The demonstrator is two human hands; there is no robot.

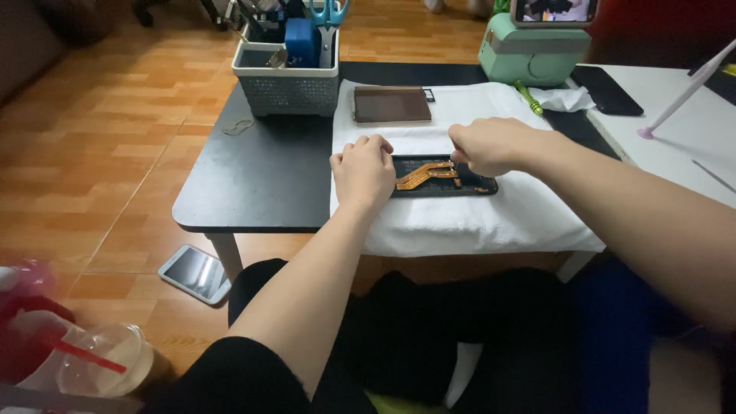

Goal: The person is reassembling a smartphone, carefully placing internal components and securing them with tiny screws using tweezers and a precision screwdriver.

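Note:
An opened black phone body (448, 178) with orange flex cables lies on a white towel (468, 218) spread over a low black table (253, 184). My left hand (363, 170) is curled and rests on the phone's left end, steadying it. My right hand (491, 144) is closed over the phone's upper right part, its fingertips pinched at the inner parts; whether it holds a small tool or piece is hidden. A brown rectangular panel (392, 104) lies on the towel further back.
A grey basket (290, 83) with tools and scissors stands at the table's back left. A green box-like device (533, 50), a green pen (528, 98), crumpled tissue (563, 98) and a dark phone (609, 90) sit at the right. Another phone (195, 273) lies on the floor; a plastic cup (103, 360) is near left.

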